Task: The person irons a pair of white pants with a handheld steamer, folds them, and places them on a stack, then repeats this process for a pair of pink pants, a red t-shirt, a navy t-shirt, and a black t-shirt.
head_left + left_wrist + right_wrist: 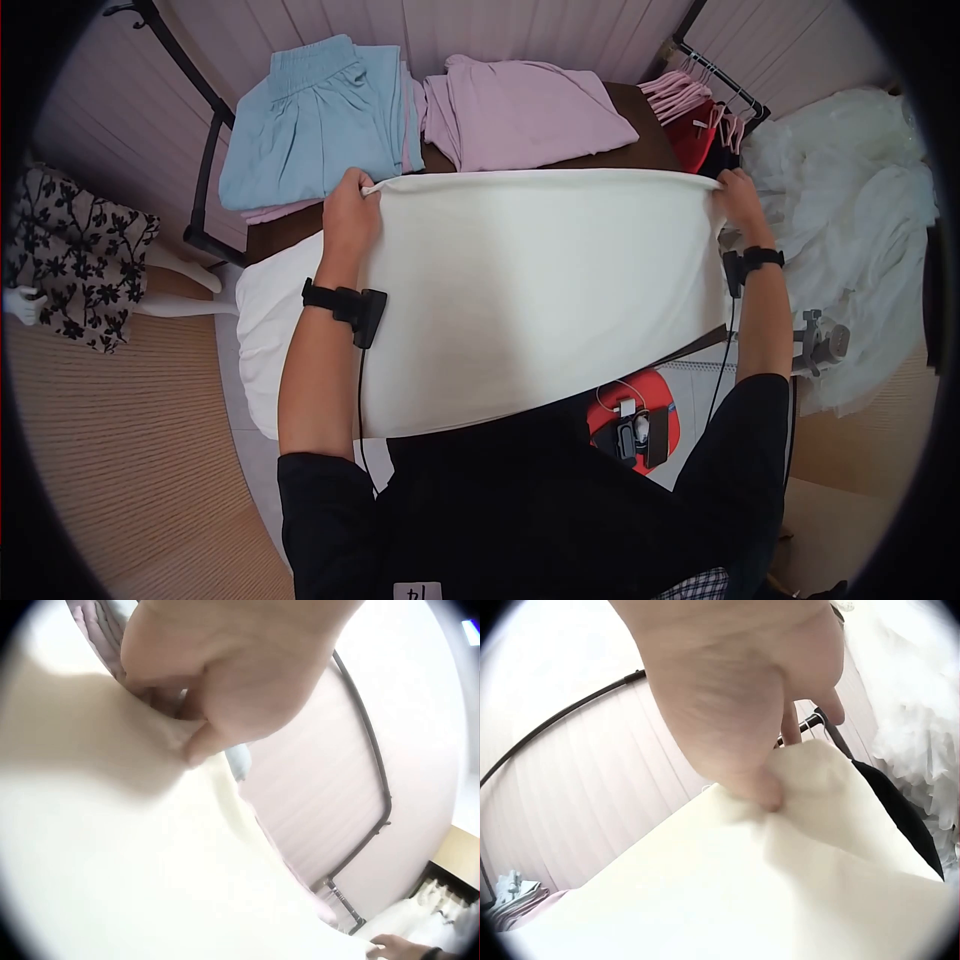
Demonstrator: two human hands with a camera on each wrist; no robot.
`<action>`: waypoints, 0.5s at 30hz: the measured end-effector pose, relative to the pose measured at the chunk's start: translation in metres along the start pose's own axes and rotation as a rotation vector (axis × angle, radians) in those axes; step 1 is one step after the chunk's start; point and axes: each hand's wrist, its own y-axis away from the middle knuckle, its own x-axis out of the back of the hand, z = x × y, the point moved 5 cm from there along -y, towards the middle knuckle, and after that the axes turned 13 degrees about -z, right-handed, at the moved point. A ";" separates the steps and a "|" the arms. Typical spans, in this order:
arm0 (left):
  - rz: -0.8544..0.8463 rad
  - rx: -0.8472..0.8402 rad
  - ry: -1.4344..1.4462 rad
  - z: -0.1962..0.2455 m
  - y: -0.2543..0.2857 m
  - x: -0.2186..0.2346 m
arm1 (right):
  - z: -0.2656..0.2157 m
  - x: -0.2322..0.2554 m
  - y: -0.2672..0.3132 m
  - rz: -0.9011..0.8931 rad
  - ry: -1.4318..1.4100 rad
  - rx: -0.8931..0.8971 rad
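A white cloth (540, 290) is stretched between both hands, its upper edge nearly straight and its body hanging towards the person. The left hand (352, 215) pinches its upper left corner; in the left wrist view the thumb of that hand (232, 667) presses on the cloth (112, 855). At the upper right corner the right hand (740, 205) grips the edge. The right wrist view shows the right hand (742, 697) with its thumb on the cloth (667, 892) and some fingers behind it, partly hidden.
Folded blue clothing (320, 130) and folded pink clothing (530, 115) lie at the table's back. Pink hangers (678, 95) and white tulle (840, 230) are at right. A mannequin in a floral skirt (80, 250) is at left. A red stool (660, 400) holding small devices stands below.
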 end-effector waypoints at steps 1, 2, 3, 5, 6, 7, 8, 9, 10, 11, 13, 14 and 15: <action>0.046 -0.045 0.016 0.003 0.000 0.003 | -0.006 0.001 -0.005 0.071 0.033 0.086; 0.046 -0.043 0.013 0.001 0.003 0.006 | -0.012 0.001 -0.006 0.139 0.065 0.172; 0.030 -0.125 0.043 0.001 0.009 0.009 | -0.009 -0.003 -0.006 0.095 0.039 0.148; 0.014 -0.201 0.075 0.005 0.024 0.015 | -0.001 -0.008 0.000 0.074 0.036 0.125; -0.044 -0.271 0.020 0.010 0.032 0.016 | 0.002 -0.011 0.004 0.056 0.034 0.103; -0.102 -0.344 -0.035 0.015 0.041 0.016 | 0.002 -0.012 0.010 0.054 0.034 0.103; -0.104 -0.343 -0.033 0.016 0.049 0.018 | 0.002 -0.010 0.020 0.126 0.040 0.116; -0.115 -0.365 -0.064 0.019 0.057 0.018 | 0.003 -0.007 0.029 0.198 0.047 0.127; -0.127 -0.389 -0.095 0.021 0.065 0.018 | 0.003 -0.008 0.037 0.196 0.050 0.121; -0.151 -0.401 -0.081 0.021 0.072 0.016 | 0.005 -0.008 0.046 0.228 0.037 0.085; -0.190 -0.415 -0.110 0.022 0.083 0.018 | 0.009 -0.009 0.057 0.262 0.032 0.037; -0.225 -0.425 -0.142 0.023 0.087 0.016 | 0.013 -0.014 0.061 0.192 0.076 -0.011; -0.233 -0.435 -0.135 0.022 0.092 0.015 | 0.017 -0.019 0.067 0.120 0.118 -0.061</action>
